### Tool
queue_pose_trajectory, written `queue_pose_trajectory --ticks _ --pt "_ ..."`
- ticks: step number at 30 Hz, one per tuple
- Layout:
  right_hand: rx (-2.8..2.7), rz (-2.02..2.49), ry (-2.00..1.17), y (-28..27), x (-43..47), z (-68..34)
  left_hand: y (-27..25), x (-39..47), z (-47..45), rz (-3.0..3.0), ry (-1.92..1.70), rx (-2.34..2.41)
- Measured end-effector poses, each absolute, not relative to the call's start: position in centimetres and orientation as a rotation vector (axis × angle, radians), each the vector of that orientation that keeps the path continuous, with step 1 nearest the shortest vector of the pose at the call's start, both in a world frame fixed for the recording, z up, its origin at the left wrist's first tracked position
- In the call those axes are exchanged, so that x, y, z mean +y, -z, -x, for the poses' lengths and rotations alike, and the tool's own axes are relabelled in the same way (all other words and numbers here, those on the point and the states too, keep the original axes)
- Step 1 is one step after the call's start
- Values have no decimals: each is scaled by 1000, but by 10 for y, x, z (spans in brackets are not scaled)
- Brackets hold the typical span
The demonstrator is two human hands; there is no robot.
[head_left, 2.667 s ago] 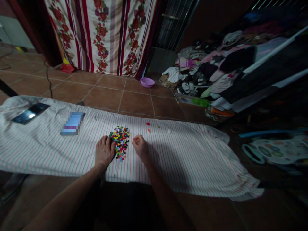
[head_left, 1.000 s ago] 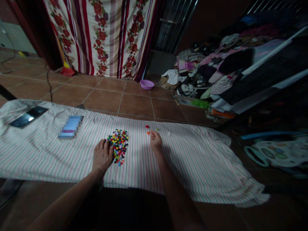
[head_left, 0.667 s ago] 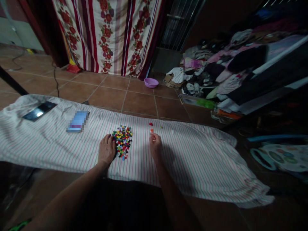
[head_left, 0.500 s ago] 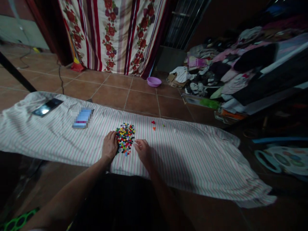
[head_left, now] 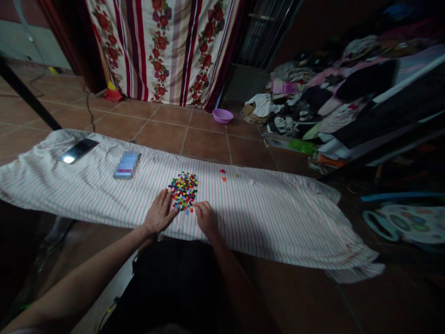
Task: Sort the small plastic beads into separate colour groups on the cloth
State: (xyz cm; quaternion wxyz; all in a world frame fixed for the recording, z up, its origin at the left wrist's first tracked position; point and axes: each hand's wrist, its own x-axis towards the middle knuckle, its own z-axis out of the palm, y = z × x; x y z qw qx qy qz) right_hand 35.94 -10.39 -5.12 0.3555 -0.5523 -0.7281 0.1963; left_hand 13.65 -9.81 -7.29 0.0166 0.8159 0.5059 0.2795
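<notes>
A heap of small multicoloured plastic pieces point(head_left: 183, 189) lies on a striped cloth point(head_left: 285, 218). My left hand point(head_left: 160, 211) rests flat along the heap's left side, fingers stretched and thumb out toward its near edge. At the heap's near right corner is my right hand point(head_left: 206, 218), its fingers curled in a pinch; whatever may be between the fingertips is too small to make out. Apart from the heap, farther right, lie small red pieces point(head_left: 222, 171), an orange piece point(head_left: 224, 179), a green piece point(head_left: 237, 175) and a white piece point(head_left: 252, 182).
Two phones, a dark one point(head_left: 79, 151) and one with a blurred screen point(head_left: 127, 165), lie on the cloth to the left. Beyond it, a purple basin point(head_left: 223, 116) stands on the tiled floor before a flowered curtain point(head_left: 181, 55). Clothes point(head_left: 327, 93) are piled at the right.
My left thumb has spread out toward the heap's near edge. My right hand has shifted nearer to the heap's near right corner, still pinched. The view has moved slightly.
</notes>
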Motion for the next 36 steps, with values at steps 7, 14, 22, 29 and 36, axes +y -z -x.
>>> queue_pose_trajectory --ticks 7,14,22,29,36 --pt "-1920 1368 -552 55 -105 -358 70 -110 -145 -2602 -569 1792" --pt "-1942 1367 -540 58 -105 -356 63 -97 -155 -2595 -463 1859" --pt "-1931 1492 -455 56 -104 -353 63 -90 -162 -2517 -628 1937" --pt "-1908 1556 -433 56 -103 -353 73 -84 -159 -2404 -932 1938" --pt "-1944 1527 -331 61 -105 -352 78 -84 -158 -2257 -1145 1965"
